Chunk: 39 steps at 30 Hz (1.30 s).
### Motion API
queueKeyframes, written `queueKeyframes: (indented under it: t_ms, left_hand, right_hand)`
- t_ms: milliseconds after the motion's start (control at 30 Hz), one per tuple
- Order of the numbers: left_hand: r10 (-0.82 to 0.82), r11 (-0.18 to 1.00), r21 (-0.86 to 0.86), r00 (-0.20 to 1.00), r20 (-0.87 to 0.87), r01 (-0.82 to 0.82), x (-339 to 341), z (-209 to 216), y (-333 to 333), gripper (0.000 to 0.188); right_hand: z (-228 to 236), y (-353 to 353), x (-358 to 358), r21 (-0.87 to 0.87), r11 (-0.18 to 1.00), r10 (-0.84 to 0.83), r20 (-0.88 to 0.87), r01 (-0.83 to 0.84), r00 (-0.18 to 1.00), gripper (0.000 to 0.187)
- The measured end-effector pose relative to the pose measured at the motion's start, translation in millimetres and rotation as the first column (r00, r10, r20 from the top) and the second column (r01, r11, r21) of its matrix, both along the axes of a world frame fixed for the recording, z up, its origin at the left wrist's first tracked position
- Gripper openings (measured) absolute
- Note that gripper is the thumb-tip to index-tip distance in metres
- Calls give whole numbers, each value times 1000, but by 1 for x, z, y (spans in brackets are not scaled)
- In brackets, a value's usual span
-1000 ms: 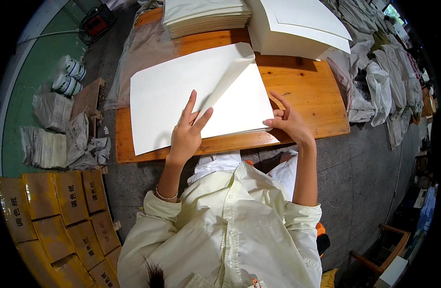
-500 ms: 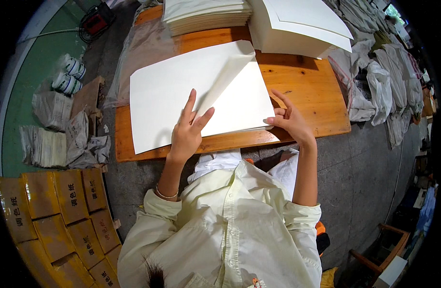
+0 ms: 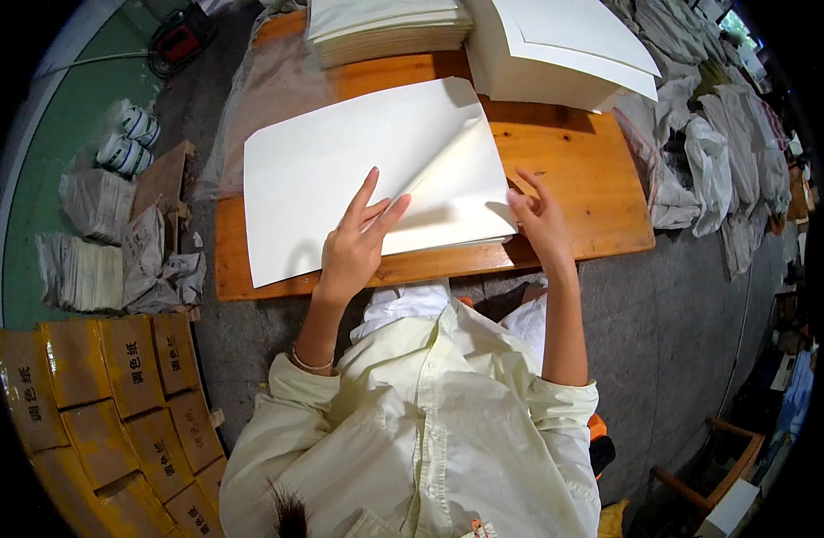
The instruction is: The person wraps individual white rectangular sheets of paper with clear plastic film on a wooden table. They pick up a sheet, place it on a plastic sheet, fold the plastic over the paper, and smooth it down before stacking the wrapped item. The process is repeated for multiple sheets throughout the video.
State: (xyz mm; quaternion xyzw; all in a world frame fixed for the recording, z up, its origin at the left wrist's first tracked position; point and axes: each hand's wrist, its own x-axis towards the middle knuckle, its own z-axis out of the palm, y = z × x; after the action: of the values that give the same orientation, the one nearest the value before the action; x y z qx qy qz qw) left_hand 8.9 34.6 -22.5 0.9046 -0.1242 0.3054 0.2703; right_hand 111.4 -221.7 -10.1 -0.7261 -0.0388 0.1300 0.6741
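At the wooden table [image 3: 600, 193], a white sheet half lifted

On the table, the step in hand appears to be turning or separating large sheets; the next move probably calls for a light pinch on the loose edge, with steady pressure elsewhere to avoid creasing. At the table's far right stands a tall stack [image 3: 542, 79] of white paper, and along its far edge, toward the left, a lower stack [image 3: 390, 45] showing many thin edges.

The paper pile [image 3: 304, 211] lies at the table's middle, reaching toward its near edge and set askew to it. It looks white, smooth and blank, with a few layers visible at the near right corner. Its top sheet [image 3: 340, 143] bulges, a soft fold [image 3: 439, 163] slanting toward the table's far right.

The person's left hand [image 3: 351, 251] is over the table's near side, index finger and thumb spread; whether its other fingers pinch paper cannot be told. Farther right above the table, the right hand [image 3: 544, 224] holds thumb and index finger apart, the thumb at the paper's edge; contact is unclear.
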Motion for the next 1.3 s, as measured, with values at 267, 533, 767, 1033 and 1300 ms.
queueKeyframes:
  t_ms: [267, 533, 767, 1033, 1300]
  left_hand:
    - [-13, 998, -59, 999, 52, 17, -1, 3, -3, 64]
    - [32, 999, 2, 999, 27, -32, -9, 9, -2, 47]
    - [1, 1000, -30, 998, -60, -3, -6, 35, 59, 37]
    - [760, 504, 154, 352, -547, -850, 31, 19, 337, 44]
    - [571, 656, -61, 548, -612, -752, 20, 3, 359, 25]
  right_hand:
    - [9, 7, 14, 98, 995, 12, 52, -17, 999, 57]
    - [60, 30, 32, 300, 933, 306, -382, -196, 872, 65]
    - [8, 22, 72, 159, 951, 310, -451, -267, 837, 48]
    - [2, 34, 69, 82, 949, 312, -391, -305, 866, 42]
    - [7, 33, 63, 92, 937, 346, -353, -336, 869, 43]
